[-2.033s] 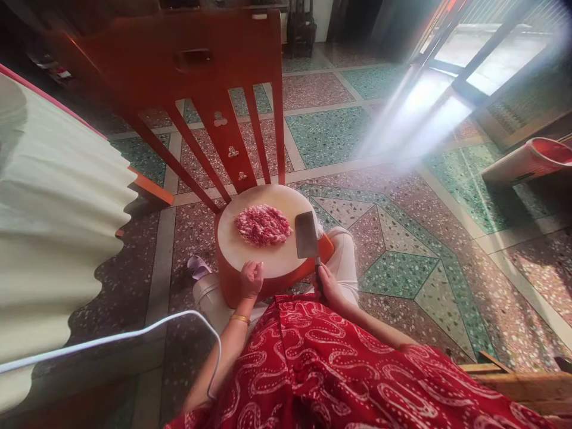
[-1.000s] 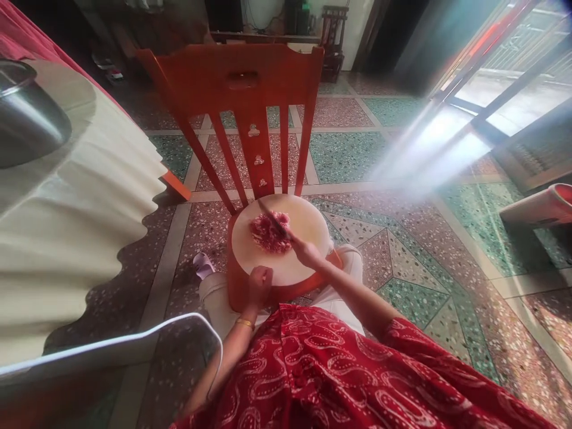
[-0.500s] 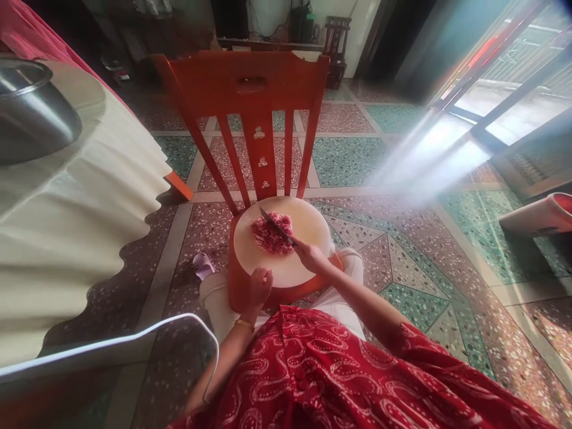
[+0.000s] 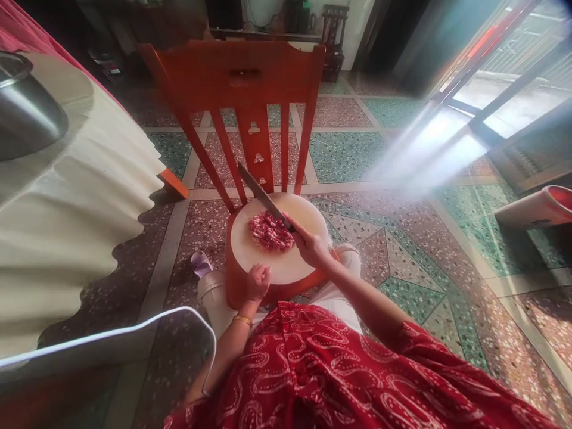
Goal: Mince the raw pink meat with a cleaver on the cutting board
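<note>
At the centre of the frame we see the right hand (image 4: 311,247) clenched around the handle of a cleaver (image 4: 261,193), whose blade is raised and slants toward the upper left, above a heap of minced meat (image 4: 270,231). The meat lies in the middle of a round pale chopping board (image 4: 286,268) that sits on the seat of a red chair (image 4: 250,83). Our left hand (image 4: 258,281) is curled into a loose fist, fingers together, resting on the near rim of the board. A metal bowl (image 4: 27,113) sits on the cloth-covered counter (image 4: 67,196) at upper left.
</note>
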The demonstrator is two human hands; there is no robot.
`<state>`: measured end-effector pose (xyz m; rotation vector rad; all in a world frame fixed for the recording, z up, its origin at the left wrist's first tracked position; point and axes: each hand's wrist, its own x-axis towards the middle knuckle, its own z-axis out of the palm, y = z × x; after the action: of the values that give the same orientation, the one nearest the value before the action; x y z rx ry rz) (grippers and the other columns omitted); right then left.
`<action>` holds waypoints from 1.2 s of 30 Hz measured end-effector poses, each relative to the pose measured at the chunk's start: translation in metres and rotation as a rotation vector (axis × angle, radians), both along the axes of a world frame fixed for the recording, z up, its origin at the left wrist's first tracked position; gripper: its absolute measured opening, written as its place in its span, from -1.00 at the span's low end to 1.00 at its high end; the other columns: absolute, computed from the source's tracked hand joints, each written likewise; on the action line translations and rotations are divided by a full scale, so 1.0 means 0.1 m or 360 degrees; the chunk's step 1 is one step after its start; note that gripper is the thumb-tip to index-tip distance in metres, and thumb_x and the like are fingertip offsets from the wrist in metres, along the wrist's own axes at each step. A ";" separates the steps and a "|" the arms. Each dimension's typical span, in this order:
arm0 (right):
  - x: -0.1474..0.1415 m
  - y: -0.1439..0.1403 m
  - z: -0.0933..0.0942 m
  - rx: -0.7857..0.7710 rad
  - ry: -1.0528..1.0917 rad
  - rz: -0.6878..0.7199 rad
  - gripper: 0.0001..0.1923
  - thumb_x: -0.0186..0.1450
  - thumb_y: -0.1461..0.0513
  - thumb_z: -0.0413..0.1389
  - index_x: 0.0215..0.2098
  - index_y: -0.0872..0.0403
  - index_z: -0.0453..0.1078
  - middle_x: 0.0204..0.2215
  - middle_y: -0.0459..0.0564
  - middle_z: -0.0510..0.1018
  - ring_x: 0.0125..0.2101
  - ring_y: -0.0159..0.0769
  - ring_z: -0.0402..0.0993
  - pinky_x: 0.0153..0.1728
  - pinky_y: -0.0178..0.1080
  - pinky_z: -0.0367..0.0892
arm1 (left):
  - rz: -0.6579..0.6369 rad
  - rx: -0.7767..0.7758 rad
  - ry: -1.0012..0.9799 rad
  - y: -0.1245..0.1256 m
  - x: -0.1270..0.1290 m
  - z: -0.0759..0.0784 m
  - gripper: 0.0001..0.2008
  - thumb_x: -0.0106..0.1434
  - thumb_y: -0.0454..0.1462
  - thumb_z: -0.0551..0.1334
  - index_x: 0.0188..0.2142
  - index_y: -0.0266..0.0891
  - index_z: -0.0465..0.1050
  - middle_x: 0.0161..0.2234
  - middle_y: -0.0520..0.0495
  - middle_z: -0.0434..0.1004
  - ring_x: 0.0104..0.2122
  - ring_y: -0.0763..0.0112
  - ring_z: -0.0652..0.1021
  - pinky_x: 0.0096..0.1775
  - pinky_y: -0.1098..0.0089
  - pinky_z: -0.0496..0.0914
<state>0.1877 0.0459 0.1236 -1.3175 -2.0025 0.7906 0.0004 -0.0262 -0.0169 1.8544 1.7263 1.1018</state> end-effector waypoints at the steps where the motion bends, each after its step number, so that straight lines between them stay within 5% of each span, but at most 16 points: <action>1: -0.01 0.01 0.01 0.0070 0.0018 -0.0027 -0.51 0.36 0.17 -0.17 0.25 0.01 0.11 -0.13 0.00 0.55 -0.20 -0.29 0.50 -0.13 -0.27 0.36 | 0.0008 0.0006 0.0004 0.00 0.00 0.00 -0.72 0.26 -0.21 0.01 -0.55 -0.20 0.29 -0.54 -0.02 0.35 -0.44 0.39 0.37 -0.32 0.39 0.27; 8: 0.01 0.03 -0.19 -0.0135 -0.0152 -0.0003 -0.50 0.33 0.23 -0.14 0.24 -0.05 0.12 -0.17 -0.05 0.58 -0.26 -0.26 0.52 -0.20 -0.23 0.40 | -0.0007 0.0045 -0.0064 0.01 0.00 0.01 -0.73 0.25 -0.23 0.03 -0.56 -0.20 0.28 -0.56 0.00 0.33 -0.47 0.41 0.36 -0.37 0.41 0.26; 13: 0.05 0.04 -0.20 0.0009 -0.0052 -0.0033 -0.49 0.36 0.18 -0.18 0.27 0.03 0.07 -0.12 0.04 0.55 -0.24 -0.28 0.51 -0.18 -0.26 0.38 | 0.0006 0.0029 -0.0012 0.00 0.01 0.00 -0.73 0.26 -0.23 0.03 -0.56 -0.20 0.28 -0.55 -0.01 0.33 -0.45 0.39 0.36 -0.34 0.39 0.25; 17: 0.07 0.01 -0.31 -0.0154 -0.0169 -0.0003 -0.53 0.33 0.21 -0.12 0.20 -0.03 0.20 -0.13 0.00 0.56 -0.23 -0.21 0.52 -0.21 -0.23 0.39 | 0.0006 -0.0046 -0.0095 -0.02 0.01 0.03 -0.73 0.27 -0.22 0.02 -0.53 -0.20 0.28 -0.52 -0.01 0.35 -0.44 0.40 0.37 -0.34 0.40 0.26; 21: 0.08 0.02 -0.14 -0.0174 -0.0105 -0.0014 -0.54 0.34 0.19 -0.14 0.19 0.00 0.23 -0.31 -0.05 0.60 -0.39 -0.29 0.52 -0.29 -0.26 0.41 | 0.0020 -0.0031 -0.0044 -0.02 0.01 0.03 -0.72 0.27 -0.20 0.02 -0.54 -0.19 0.28 -0.53 -0.01 0.35 -0.45 0.40 0.37 -0.33 0.39 0.26; 24: 0.06 0.02 -0.05 0.0014 0.0032 -0.0035 -0.49 0.36 0.16 -0.17 0.26 0.04 0.09 -0.26 -0.01 0.58 -0.35 -0.32 0.51 -0.24 -0.28 0.39 | 0.0020 -0.0007 0.0002 0.00 0.01 0.02 -0.71 0.26 -0.20 0.02 -0.57 -0.19 0.28 -0.55 -0.02 0.35 -0.45 0.38 0.37 -0.33 0.38 0.26; 31: 0.13 -0.11 -0.52 -0.0305 -0.0306 0.0027 -0.55 0.33 0.14 -0.09 0.17 -0.03 0.22 -0.18 -0.02 0.58 -0.22 -0.18 0.52 -0.24 -0.23 0.37 | 0.0027 -0.0113 -0.0144 -0.01 0.01 0.02 -0.73 0.26 -0.17 0.03 -0.51 -0.21 0.32 -0.50 -0.01 0.39 -0.42 0.41 0.40 -0.30 0.39 0.29; 36: 0.68 -0.27 -0.57 -0.0159 -0.0679 0.0099 -0.61 0.29 0.03 -0.01 -0.01 0.04 0.35 -0.36 0.03 0.59 -0.38 -0.22 0.51 -0.40 -0.30 0.29 | 0.0177 -0.0171 -0.0425 -0.06 -0.01 0.07 -0.75 0.24 -0.18 0.02 -0.49 -0.22 0.35 -0.47 -0.02 0.43 -0.41 0.42 0.44 -0.31 0.41 0.34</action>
<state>0.2559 0.0190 0.0665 -1.5936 -2.3677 0.6869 -0.0007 -0.0322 -0.0103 1.4878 1.7115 1.2116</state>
